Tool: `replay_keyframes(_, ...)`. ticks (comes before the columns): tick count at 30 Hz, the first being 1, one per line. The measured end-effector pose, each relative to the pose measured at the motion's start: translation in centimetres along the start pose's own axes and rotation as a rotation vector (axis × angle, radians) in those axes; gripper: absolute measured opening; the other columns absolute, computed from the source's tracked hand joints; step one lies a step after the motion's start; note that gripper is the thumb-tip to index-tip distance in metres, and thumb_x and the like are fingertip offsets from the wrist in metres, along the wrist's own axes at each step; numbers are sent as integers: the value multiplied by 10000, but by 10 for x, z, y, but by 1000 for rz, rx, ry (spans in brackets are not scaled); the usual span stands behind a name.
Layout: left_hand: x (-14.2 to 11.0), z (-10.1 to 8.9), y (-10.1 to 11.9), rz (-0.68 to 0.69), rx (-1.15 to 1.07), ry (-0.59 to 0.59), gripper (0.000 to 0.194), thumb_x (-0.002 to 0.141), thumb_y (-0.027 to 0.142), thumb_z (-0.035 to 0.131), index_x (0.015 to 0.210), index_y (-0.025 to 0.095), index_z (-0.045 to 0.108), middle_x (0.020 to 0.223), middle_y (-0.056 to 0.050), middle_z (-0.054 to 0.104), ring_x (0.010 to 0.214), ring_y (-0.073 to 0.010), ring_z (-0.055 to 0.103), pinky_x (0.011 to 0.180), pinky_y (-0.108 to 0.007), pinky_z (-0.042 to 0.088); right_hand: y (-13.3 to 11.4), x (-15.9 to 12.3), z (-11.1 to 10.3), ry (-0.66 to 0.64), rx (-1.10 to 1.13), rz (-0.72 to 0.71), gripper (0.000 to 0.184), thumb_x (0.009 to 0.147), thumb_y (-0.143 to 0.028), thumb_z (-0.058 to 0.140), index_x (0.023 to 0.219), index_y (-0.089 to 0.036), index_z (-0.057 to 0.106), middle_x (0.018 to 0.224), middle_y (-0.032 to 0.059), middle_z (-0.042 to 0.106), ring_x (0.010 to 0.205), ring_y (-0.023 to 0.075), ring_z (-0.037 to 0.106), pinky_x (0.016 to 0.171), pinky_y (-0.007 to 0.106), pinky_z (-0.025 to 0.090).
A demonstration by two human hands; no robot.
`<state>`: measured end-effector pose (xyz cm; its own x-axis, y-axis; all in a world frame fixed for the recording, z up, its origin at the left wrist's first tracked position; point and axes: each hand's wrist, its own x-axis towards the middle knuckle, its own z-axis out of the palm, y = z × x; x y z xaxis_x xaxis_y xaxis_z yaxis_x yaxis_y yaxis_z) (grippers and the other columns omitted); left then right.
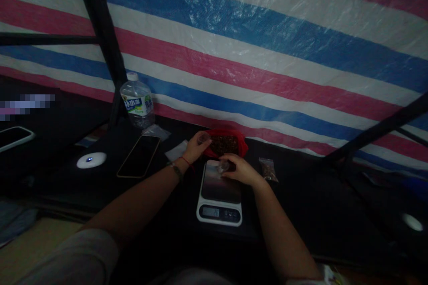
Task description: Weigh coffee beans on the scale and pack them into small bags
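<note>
- Your left hand pinches something small at the rim of the red bag of dark bits.
- Your right hand grips a small clear pouch over the scale, handy for filling.

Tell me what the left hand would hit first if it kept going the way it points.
The left hand points toward the red bag of dark brown bits, so it would probably meet the bag's near rim first; its fingertips look already at it, though depth is unclear in the dim light.
</note>
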<state>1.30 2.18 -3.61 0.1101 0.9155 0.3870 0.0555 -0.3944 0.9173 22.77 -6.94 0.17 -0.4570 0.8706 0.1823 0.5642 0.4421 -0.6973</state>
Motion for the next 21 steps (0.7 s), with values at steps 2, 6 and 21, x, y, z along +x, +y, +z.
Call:
replay_keyframes(2,0,-1,-2,9,-13,18,300,779,399,609,978,179,568,978,-61,656,910,-177,623,870,-331,498,1,0,-6,27,38,-12,646,685,-252,775,1288,-246,545,1323,89,561,1220,237,522,1044,410,402)
replay_keyframes(6,-2,-2,-2,70,-6,57,280,799,399,574,959,169,566,933,-66,653,865,-175,625,840,-331,508,12,12,-20,176,42,-7,451,865,-267,580,1312,-247,522,1310,87,564,1204,207,533,1026,403,419)
replay_keyframes(21,4,-10,5,-94,478,63,247,801,406,565,802,182,669,783,-58,694,752,-209,653,729,-333,518,14,120,15,-188,-496,42,450,838,-183,587,1284,-239,571,1329,100,536,1197,254,496,1037,420,351)
